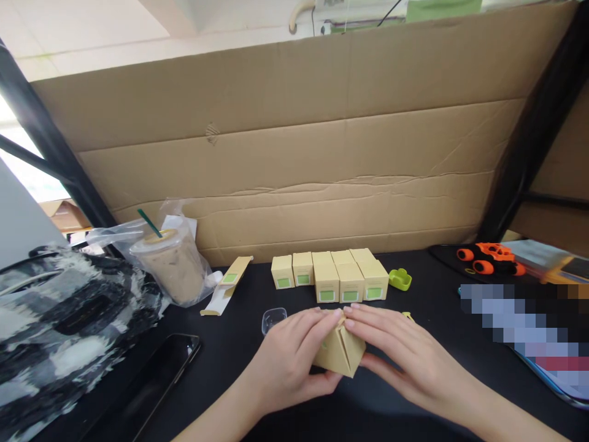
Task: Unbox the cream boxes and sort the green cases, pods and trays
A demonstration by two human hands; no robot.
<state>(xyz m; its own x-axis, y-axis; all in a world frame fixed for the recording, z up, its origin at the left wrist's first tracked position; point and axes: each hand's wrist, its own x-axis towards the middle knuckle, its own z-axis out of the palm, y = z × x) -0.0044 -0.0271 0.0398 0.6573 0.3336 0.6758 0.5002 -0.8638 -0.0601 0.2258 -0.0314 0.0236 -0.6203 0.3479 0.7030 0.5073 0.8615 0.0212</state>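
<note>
Left hand (292, 353) and right hand (409, 350) both gripped small box (338, 359), kinda tilted. More boxes (327, 279) sat out behind it, clear tub (274, 320) behind-left, phone (154, 383) further left.

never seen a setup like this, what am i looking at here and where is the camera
There's no machine here: these are a person's bare hands, and the single picture comes from a camera worn on their head, looking forward and down. The left hand and right hand together hold a small cream box, tilted, with fingertips at its top edges.

On the black table, beyond the hands, stands a group of similar boxes with green labels. Around them are an opened carton, a clear plastic container and a lime-green dish. At left are a bagged drink and a phone; at far right, an orange toy car. Something nearer on the right is pixelated.
</note>
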